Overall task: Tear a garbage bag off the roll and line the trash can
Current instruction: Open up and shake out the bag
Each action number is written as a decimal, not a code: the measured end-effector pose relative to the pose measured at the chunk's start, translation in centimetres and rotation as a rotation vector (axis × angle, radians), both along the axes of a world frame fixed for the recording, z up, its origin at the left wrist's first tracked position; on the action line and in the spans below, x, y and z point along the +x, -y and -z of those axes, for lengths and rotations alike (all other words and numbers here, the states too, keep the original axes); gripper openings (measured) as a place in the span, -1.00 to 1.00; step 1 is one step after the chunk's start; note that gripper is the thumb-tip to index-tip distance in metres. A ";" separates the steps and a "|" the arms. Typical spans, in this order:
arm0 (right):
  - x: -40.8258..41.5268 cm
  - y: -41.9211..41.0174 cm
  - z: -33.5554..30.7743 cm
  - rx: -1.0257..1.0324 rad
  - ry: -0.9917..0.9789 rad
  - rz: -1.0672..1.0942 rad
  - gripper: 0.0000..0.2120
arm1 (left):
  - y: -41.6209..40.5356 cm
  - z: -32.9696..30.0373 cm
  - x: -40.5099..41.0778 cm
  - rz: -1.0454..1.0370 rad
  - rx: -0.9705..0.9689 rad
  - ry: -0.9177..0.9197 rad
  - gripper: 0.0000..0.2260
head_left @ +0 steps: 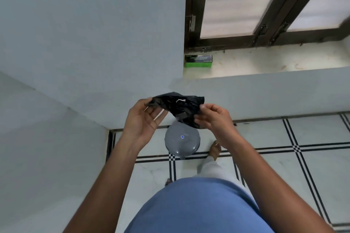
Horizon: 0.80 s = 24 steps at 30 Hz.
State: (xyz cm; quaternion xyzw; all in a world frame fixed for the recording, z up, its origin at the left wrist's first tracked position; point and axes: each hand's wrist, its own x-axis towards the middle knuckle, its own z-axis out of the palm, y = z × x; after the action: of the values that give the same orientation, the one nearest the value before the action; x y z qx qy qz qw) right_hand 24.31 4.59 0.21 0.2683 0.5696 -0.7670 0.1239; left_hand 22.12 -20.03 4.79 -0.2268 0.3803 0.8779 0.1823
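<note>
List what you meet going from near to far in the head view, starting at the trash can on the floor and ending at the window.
Grey trash can with its lid shut → black garbage bag held above it between left hand and right hand → green box on the sill → window.

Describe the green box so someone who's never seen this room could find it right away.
Start at the dark-framed window at the upper right and drop to the pale sill below it. The green box sits at the sill's far left end, against the wall corner. It is the only thing on the sill, with a dark printed top and bright green front.
</note>
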 end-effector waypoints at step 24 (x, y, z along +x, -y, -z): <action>4.1 -5.2 -6.0 0.883 -0.033 -0.821 -0.30 | -4.3 -4.1 1.0 0.034 -0.677 -0.291 -0.85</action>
State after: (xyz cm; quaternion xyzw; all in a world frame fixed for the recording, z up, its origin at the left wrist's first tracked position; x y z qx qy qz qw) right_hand 28.39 9.78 6.24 0.0405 0.8930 -0.3516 0.2780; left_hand 23.15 -15.69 8.88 -0.1406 0.6747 0.7224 0.0555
